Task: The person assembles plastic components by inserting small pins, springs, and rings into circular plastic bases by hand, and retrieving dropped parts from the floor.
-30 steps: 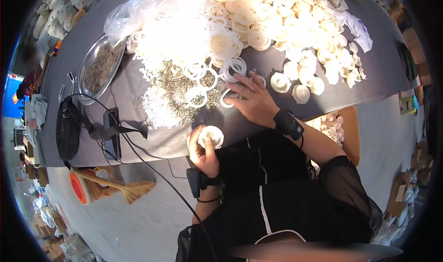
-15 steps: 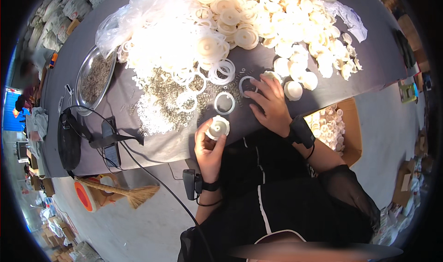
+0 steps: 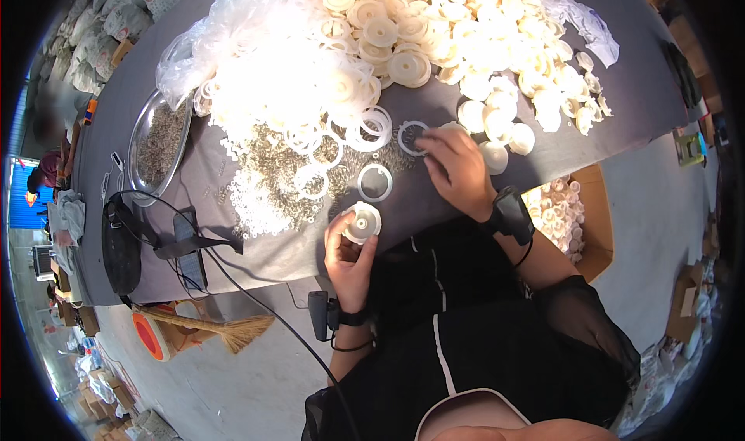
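My left hand [image 3: 348,266] grips a round white plastic cap [image 3: 362,222] by its edge near the table's front, its hollow side with a small central hub facing up. Over the table to the right, my right hand [image 3: 459,169] has its fingertips drawn together on the right rim of a white plastic ring [image 3: 400,139]; the fingers partly cover that rim. Between the hands another white ring [image 3: 362,194] lies flat on the grey cloth. Small metal springs [image 3: 341,178] are scattered just left of the rings.
Piles of cream discs [image 3: 409,68] and rings cover the far side, partly glaring white. At left are an oval metal tray [image 3: 133,165] of small parts, a phone [image 3: 188,247] and cables. A cardboard box [image 3: 596,223] of white parts stands below right.
My right hand's fingers have drawn together at the ring, which has shifted slightly away from me. The cap in my left hand has tilted a little. The whole view has shifted slightly.
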`<state>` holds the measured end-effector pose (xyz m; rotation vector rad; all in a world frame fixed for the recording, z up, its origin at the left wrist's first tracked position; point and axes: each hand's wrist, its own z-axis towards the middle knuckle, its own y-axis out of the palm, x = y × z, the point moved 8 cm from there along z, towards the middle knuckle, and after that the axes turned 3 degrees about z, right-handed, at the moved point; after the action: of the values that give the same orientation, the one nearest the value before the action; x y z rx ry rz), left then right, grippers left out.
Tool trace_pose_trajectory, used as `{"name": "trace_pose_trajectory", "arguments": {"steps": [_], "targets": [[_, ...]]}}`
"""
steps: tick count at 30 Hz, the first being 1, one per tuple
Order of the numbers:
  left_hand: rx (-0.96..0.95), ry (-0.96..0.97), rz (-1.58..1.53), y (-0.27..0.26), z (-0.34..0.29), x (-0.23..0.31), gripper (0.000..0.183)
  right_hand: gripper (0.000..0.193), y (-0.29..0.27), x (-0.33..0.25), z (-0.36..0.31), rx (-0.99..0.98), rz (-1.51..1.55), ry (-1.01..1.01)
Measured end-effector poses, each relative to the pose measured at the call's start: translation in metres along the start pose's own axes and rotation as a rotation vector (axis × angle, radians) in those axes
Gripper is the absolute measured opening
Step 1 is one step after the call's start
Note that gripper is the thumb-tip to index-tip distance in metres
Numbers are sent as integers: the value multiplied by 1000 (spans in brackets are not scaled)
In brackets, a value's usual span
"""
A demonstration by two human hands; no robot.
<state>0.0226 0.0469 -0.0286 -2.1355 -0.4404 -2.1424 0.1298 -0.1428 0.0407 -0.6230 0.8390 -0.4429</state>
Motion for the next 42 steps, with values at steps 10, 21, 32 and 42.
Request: {"name": "trace_pose_trajectory", "arguments": {"steps": [10,21,32,42], "targets": [[-19,64,32,3,0,7,46,40,27,-25,38,-65,-38,-134],[-16,92,13,4,-2,10,45,22,34,3,48,23,-148,-279],[-18,136,80,5,-3,15,45,13,50,-18,58,-58,-191,-229],[-40,136,107,5,-3,19,44,19,31,3,56,183,-159,-57]]}}
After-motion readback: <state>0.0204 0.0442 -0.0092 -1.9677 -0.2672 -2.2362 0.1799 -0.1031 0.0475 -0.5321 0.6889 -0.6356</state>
